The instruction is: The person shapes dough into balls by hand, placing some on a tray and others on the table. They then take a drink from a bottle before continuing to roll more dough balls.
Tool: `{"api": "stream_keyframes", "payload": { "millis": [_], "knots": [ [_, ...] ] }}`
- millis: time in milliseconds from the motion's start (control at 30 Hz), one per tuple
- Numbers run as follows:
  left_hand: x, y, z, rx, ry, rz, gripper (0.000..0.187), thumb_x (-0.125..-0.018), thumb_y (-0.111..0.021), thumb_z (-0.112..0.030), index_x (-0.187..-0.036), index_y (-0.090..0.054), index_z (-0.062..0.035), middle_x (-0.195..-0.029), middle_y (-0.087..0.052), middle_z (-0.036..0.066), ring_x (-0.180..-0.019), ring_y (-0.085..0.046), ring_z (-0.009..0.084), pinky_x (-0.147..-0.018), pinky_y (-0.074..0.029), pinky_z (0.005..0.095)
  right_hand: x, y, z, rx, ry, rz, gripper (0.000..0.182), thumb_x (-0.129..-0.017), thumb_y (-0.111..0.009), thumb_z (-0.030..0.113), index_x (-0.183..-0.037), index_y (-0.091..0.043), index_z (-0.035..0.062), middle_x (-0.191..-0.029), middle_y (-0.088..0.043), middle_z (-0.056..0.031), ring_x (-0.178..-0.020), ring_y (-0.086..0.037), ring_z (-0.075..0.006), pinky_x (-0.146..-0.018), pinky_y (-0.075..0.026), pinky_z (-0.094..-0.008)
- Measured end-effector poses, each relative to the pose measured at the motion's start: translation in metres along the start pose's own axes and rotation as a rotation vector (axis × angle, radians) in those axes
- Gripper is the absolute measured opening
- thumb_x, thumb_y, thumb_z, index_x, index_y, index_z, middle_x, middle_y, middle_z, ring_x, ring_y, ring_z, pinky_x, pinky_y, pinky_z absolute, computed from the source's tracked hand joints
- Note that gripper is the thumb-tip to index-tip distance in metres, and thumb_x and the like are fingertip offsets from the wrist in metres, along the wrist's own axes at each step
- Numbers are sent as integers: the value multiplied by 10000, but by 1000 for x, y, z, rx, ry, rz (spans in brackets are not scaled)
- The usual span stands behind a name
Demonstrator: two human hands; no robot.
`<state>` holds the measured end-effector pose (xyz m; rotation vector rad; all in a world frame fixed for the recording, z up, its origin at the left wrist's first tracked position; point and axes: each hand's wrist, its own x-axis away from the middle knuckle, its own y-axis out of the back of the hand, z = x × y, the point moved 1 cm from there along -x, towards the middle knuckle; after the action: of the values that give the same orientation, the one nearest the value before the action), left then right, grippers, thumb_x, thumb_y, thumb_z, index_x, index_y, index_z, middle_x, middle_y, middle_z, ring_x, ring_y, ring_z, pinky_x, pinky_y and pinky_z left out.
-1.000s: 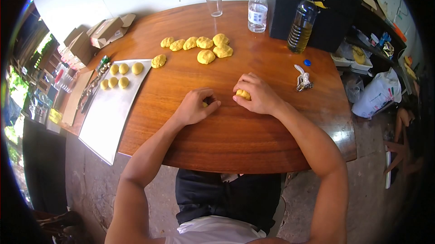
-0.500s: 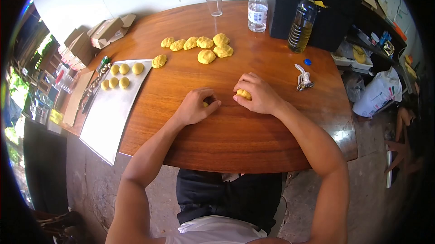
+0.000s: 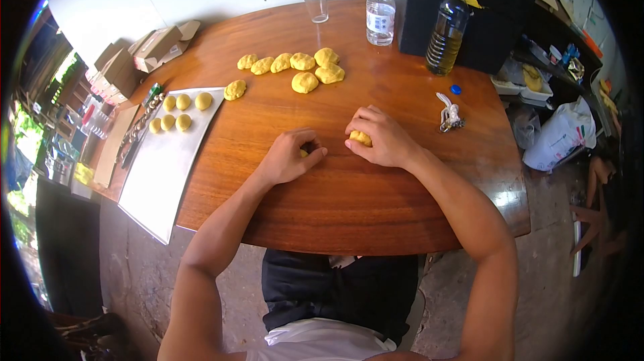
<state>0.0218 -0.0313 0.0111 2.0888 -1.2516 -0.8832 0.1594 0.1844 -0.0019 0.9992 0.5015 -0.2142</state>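
Observation:
My left hand [image 3: 293, 156] rests on the wooden table, fingers curled round a yellow dough piece [image 3: 304, 153], of which only a sliver shows. To its right, my right hand [image 3: 380, 138] is cupped over another lump of yellow dough [image 3: 361, 138], partly visible between thumb and fingers. Several rough dough lumps [image 3: 304, 82] lie beyond my hands. One more lump [image 3: 235, 89] sits beside the tray's upper right corner. On the metal tray [image 3: 155, 180] at the left are several smooth dough balls [image 3: 183, 122].
At the table's [image 3: 322, 220] far side stand a glass [image 3: 315, 1], a clear bottle [image 3: 380, 15] and an oil bottle [image 3: 447, 35] near a black box [image 3: 416, 5]. A blue cap [image 3: 455, 90] and white cord with keys [image 3: 448, 113] lie at right. Cardboard boxes [image 3: 157, 45] are at left.

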Motion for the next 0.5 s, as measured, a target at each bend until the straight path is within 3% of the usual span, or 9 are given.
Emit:
{"api": "stream_keyframes", "payload": {
  "millis": [167,233,500],
  "knots": [
    [0,1,-1,-13,5,8,198,-933,-755,-138,-879,-679,37,-851,-681,152,-761,-660,253,-737,-535,366,0,0,0,2,-2,0,196,-903,-769,234,-959,-721,52,-1008,-636,-110,-987,-610,-319,-903,-519,-438],
    [0,0,-1,8,5,-18,204,-903,-760,-167,-849,-682,14,-826,-700,159,-762,-687,312,-737,-550,396,0,0,0,-1,2,4,198,-903,-769,235,-962,-721,52,-1011,-637,-110,-994,-611,-317,-908,-519,-439],
    [0,1,-3,3,26,-10,198,-904,-757,-166,-854,-688,12,-827,-704,155,-763,-691,301,-741,-554,391,0,-1,-1,-5,4,-3,192,-903,-770,227,-954,-724,48,-1014,-639,-110,-1010,-615,-317,-914,-522,-433]
  ]
}}
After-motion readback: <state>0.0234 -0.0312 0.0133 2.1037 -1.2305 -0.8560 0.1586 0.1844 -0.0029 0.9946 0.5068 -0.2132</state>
